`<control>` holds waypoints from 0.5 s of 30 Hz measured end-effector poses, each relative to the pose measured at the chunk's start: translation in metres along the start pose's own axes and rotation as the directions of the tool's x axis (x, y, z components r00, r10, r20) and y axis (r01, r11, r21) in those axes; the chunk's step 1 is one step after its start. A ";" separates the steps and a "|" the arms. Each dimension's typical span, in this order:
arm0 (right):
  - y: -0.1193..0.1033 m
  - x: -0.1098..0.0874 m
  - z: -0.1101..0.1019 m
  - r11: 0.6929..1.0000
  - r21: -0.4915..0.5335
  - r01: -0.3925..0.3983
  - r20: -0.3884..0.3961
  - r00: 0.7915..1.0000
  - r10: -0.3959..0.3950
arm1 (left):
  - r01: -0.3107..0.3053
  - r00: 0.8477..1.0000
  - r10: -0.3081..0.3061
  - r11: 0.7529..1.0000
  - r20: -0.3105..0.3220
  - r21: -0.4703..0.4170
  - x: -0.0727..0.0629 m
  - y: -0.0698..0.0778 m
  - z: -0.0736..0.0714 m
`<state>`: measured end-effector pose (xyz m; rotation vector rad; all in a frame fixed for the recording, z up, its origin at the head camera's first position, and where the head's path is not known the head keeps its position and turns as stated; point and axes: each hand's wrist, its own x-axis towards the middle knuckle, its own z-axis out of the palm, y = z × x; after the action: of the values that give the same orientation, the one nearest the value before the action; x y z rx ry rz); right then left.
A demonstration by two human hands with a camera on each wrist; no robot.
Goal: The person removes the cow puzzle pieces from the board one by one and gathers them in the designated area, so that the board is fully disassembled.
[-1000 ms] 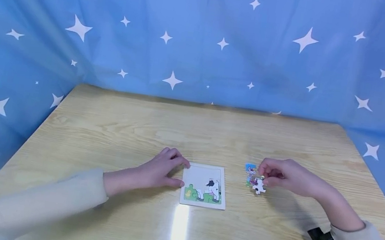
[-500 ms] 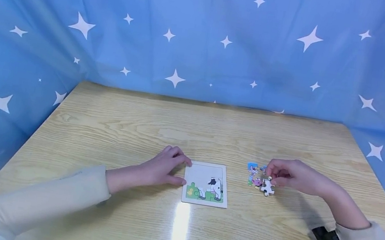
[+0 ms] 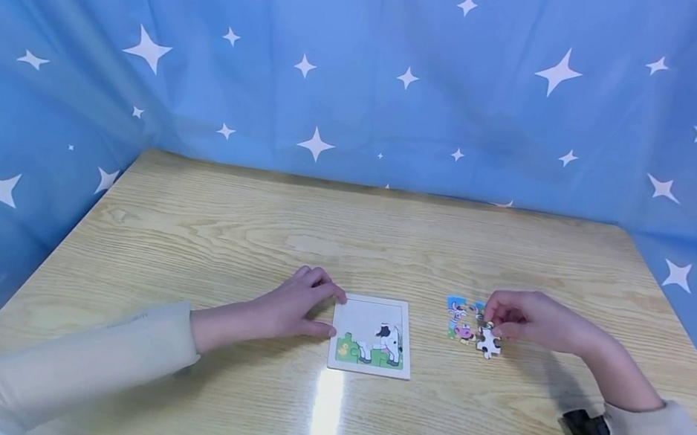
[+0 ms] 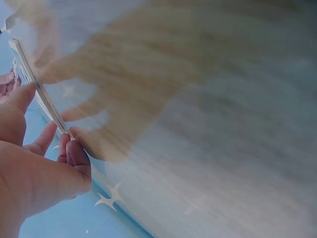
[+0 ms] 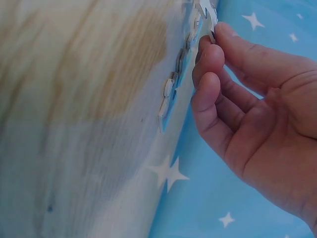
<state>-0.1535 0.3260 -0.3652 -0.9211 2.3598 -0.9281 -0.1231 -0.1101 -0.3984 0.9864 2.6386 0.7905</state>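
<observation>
My left hand [image 3: 298,304] rests at the left edge of a square puzzle board [image 3: 371,311], thumb and fingers spread apart along its rim. In the left wrist view, the thumb and fingertips touch the edge of that board [image 4: 42,96]. Fitted pieces along the board's lower part show a cow's legs and rump on green. To the right of the board, my right hand [image 3: 529,320] pinches a white, black-spotted puzzle piece [image 3: 488,342] between thumb and fingers; the right wrist view shows this piece [image 5: 212,22] held raised at the fingertips.
Several loose puzzle pieces [image 3: 457,310] lie beside the right hand, partly covered by it, one with a pink snout. The wooden table [image 3: 238,231] has a bright light reflection in front of the board. A blue star-printed curtain [image 3: 366,100] hangs behind and along the sides.
Over the last second my right hand has moved slightly right with the spotted piece, uncovering more of the loose pieces. The left hand and the board stay as they were.
</observation>
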 end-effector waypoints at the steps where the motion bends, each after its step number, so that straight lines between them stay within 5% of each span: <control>1: 0.001 0.000 0.000 1.000 0.003 -0.008 0.002 1.000 0.008 | -0.001 1.000 0.001 1.000 0.000 0.001 0.000 0.000 0.000; 15: 0.003 0.005 0.004 0.998 -0.058 -0.027 -0.016 1.000 0.026 | -0.001 1.000 0.001 1.000 -0.002 0.008 0.000 -0.001 0.000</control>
<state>-0.1552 0.3224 -0.3708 -0.9051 2.4181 -0.8631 -0.1232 -0.1107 -0.3990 0.9901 2.6445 0.7825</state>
